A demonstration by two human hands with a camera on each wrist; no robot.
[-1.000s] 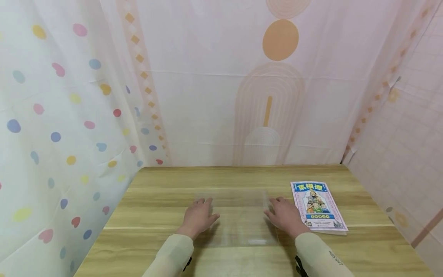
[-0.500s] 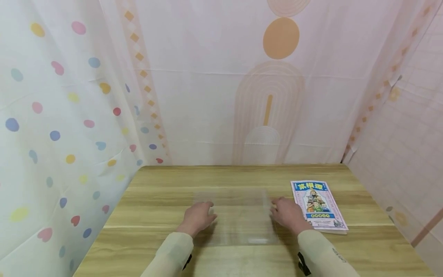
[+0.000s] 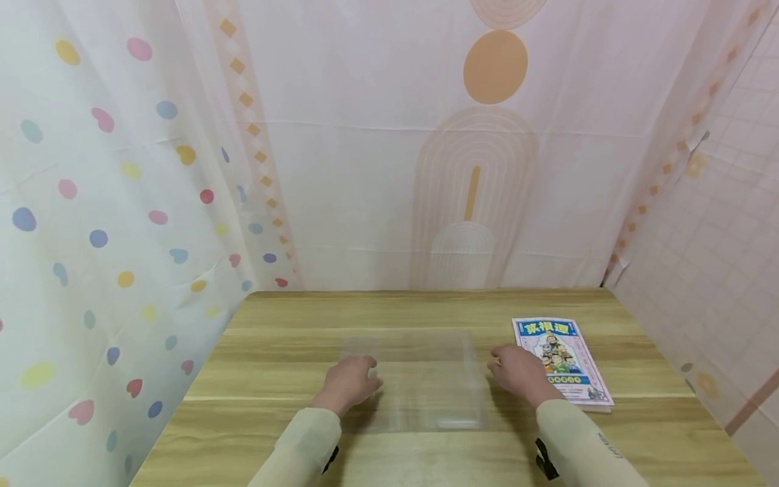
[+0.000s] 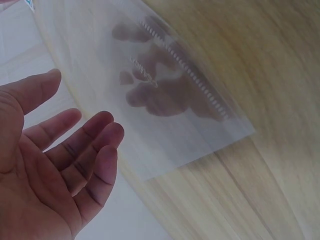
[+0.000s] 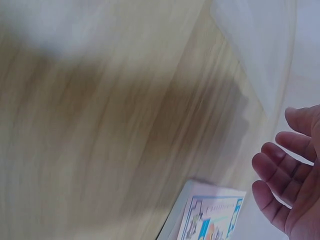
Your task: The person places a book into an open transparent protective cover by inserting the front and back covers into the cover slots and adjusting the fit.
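Note:
A clear plastic sheet (image 3: 420,382) lies flat on the wooden table (image 3: 286,325) in front of me. My left hand (image 3: 348,383) is at the sheet's left edge. In the left wrist view that hand (image 4: 60,165) has relaxed fingers and an empty palm, and it hovers over the sheet (image 4: 175,100), casting a shadow on it. My right hand (image 3: 516,372) is just past the sheet's right edge, beside a colourful book (image 3: 562,358). The right wrist view shows this hand (image 5: 292,185) with loose fingers holding nothing, above the table near the book (image 5: 210,220).
Patterned curtains enclose the table: a dotted one (image 3: 91,237) on the left, a peach arch print (image 3: 475,169) at the back, and a grid print (image 3: 718,257) on the right. The book lies near the table's right edge.
My right hand has slid right, off the sheet and toward the book. My left hand has stayed at the sheet's left edge, with its fingers drawn in a little.

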